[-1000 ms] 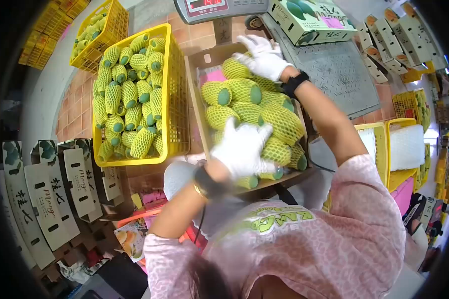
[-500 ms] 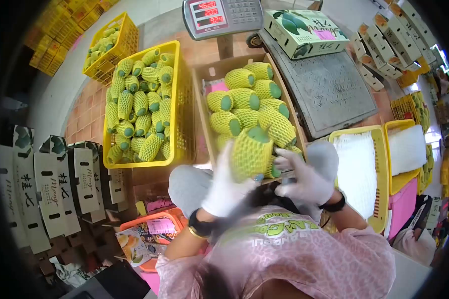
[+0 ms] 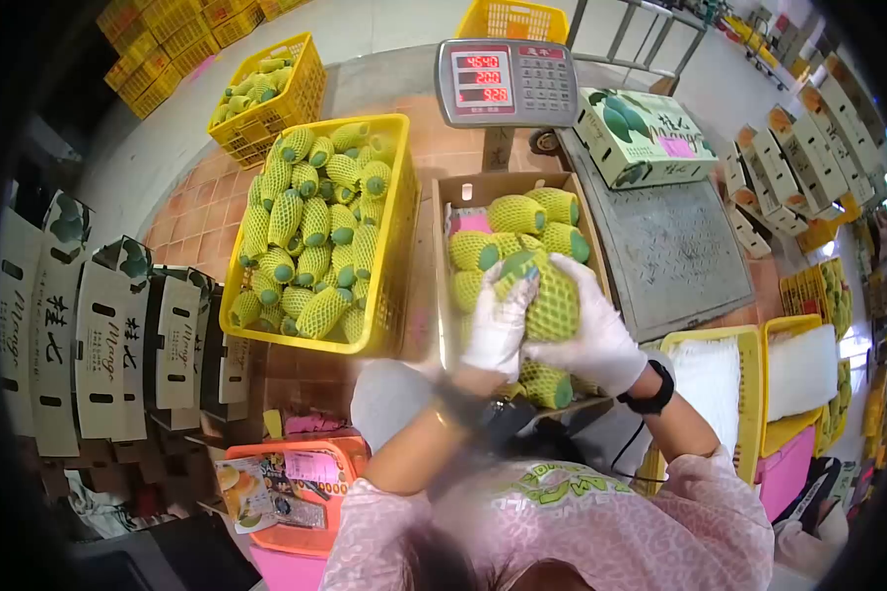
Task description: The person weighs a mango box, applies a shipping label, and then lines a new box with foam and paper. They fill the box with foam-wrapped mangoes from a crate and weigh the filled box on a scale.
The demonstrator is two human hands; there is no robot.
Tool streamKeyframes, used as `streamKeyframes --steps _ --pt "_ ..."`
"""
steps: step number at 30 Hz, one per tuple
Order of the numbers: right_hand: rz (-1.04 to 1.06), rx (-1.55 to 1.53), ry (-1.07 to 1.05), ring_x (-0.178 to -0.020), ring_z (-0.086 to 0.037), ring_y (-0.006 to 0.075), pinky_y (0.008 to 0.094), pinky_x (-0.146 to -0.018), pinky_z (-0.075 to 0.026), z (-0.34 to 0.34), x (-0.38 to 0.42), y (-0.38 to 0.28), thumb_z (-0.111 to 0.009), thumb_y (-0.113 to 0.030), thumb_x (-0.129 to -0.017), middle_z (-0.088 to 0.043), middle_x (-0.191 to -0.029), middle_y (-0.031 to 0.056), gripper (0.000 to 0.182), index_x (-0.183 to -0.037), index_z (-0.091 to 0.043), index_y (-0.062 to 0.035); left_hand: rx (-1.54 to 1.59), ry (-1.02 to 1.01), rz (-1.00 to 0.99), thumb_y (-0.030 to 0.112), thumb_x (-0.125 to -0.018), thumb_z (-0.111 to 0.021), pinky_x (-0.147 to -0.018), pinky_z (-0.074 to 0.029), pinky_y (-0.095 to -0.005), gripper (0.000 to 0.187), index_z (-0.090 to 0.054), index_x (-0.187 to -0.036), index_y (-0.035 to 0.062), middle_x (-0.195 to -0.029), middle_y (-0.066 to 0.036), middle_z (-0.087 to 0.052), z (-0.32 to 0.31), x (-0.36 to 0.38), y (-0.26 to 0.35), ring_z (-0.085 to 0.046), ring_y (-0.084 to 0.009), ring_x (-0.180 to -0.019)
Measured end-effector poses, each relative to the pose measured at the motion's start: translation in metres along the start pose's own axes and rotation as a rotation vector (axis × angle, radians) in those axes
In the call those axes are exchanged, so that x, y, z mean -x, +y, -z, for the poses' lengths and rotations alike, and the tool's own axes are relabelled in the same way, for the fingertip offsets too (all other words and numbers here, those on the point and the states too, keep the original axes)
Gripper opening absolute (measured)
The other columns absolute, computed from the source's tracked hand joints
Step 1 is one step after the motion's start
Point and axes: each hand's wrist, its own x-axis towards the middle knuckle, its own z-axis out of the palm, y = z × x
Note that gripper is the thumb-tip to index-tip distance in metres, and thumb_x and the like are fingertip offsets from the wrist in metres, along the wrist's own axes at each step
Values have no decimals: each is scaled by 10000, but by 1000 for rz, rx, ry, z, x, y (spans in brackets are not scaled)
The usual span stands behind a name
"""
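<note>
Both my hands wear white gloves and hold one green mango in a yellow foam net (image 3: 545, 293) above a cardboard box (image 3: 445, 258). My left hand (image 3: 498, 323) grips the mango's left side. My right hand (image 3: 591, 335) wraps its right side and underside. The box holds several more netted mangoes (image 3: 517, 214), partly hidden by my hands.
A yellow crate (image 3: 396, 223) full of netted mangoes stands left of the box. A scale display (image 3: 506, 83) and its grey platform (image 3: 666, 251) with a printed carton (image 3: 643, 135) lie behind. Flat cartons (image 3: 103, 325) are stacked at left. Yellow crates with white foam (image 3: 749, 374) sit right.
My right hand came back from the box's far end and joined the left on one mango, which rose above the box. The view tilted up, showing more of the scale.
</note>
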Motion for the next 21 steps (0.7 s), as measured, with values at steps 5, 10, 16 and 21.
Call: streamKeyframes --steps 5,10,16,21 --pt "-158 63 -54 -997 -558 260 342 -875 -437 16 -84 17 -744 -152 -585 -568 -1039 150 636 -1141 -444 -86 -1064 78 -646 195 -790 -607 -1012 -292 -374 607 -320 -1294 19 -1262 -228 -376 60 -80 17 -364 -323 -1189" --pt "-66 681 -382 -920 -578 336 386 -807 -461 -16 -176 58 -655 -215 -621 -601 -975 177 539 -1125 -499 -109 -1759 165 34 189 -725 -608 -974 -258 -579 728 -244 -1355 165 -1383 -243 -176 94 -83 26 -200 -423 -1274" --pt "-258 729 -547 -945 -585 315 389 -806 -454 -80 -237 114 -653 -282 -646 -615 -1001 171 560 -1142 -496 -74 -1748 15 290 130 -727 -565 -970 -202 -643 854 -72 -1418 225 -1431 -172 -138 99 -87 30 -181 -364 -1308" --pt "-453 800 -556 -1120 -500 324 587 -1018 -172 -95 -236 135 -613 -478 -675 -563 -1164 158 808 -1305 -354 -45 -1837 -37 318 172 -751 -574 -947 -198 -684 831 -77 -1417 197 -1432 -142 -144 102 -92 29 -174 -333 -1312"
